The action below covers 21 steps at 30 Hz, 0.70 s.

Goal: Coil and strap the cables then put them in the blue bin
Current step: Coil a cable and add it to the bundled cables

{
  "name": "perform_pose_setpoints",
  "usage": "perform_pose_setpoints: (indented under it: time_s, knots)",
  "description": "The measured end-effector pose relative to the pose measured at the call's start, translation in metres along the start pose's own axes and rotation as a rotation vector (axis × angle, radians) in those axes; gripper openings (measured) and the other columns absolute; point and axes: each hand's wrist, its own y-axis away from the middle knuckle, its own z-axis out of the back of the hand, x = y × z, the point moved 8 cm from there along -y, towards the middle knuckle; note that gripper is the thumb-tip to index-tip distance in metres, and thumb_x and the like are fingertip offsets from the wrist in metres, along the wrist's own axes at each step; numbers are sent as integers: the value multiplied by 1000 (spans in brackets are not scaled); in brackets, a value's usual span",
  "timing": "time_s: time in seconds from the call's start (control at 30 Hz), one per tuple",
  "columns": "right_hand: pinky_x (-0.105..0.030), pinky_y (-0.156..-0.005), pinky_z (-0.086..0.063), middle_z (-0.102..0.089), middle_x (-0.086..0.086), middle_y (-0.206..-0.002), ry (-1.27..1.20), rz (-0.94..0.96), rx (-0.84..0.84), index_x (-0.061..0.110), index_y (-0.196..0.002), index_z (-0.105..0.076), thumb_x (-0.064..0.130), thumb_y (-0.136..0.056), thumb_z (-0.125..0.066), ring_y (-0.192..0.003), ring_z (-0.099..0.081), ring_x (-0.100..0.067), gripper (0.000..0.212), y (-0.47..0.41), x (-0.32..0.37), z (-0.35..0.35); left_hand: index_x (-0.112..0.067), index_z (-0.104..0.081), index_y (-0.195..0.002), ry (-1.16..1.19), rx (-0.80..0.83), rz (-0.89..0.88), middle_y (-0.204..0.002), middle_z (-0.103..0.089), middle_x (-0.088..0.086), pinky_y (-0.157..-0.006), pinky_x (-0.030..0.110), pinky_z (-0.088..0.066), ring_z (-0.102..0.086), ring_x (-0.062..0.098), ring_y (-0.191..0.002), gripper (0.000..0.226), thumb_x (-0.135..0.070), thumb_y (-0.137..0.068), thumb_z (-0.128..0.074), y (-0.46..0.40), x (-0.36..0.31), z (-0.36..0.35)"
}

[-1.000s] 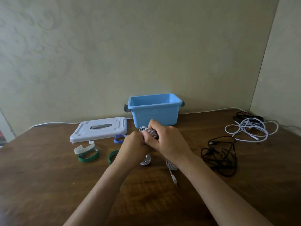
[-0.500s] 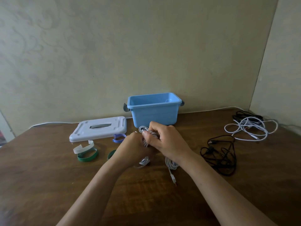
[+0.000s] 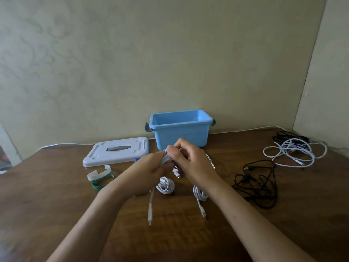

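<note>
dim, soft light; edges bend, corners blur.

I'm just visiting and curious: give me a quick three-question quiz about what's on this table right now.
1. True or false: the blue bin has its lid on.
2. What are both hands holding? A) a green strap B) a white cable bundle C) the black cable
3. Fill in: the white lid lies on the table to the ____ of the bin, as the camera sees it.

Key: 1 false, the bin is open. 2 B, gripped between the left hand and right hand. 3 left.
</note>
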Motion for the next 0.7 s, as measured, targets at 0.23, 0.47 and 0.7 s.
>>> perform_pose_setpoints:
  time_s: [0.23,0.47,0.7]
  knots:
    - [-12,-70,-46,-69,17,-97,291,-33,33,35,-125,-62,51,-102,-48,-81,-64,5,31,0,-5,-11,-17,-54,-74,55,-294,222,-52,-46,-8,-43,26,-38,-42,4,-42,26,-23,-99,-55,44,95,52]
    - [-27,-89,-46,-67,10,-114,633,82,241,33,-114,-72,35,-95,-67,-109,-56,-9,20,-6,2,-57,-11,-59,-82,177,-351,417,-58,-46,1,-38,27,-34,-42,15,-45,22,-22,-101,-56,59,148,56]
    - [-40,-102,-34,-60,1,-130,1020,216,478,29,-120,-72,32,-92,-72,-122,-44,-23,28,-18,1,-116,-10,-58,-88,202,-415,509,-61,-47,6,-35,25,-33,-41,15,-43,23,-27,-102,-53,69,155,60]
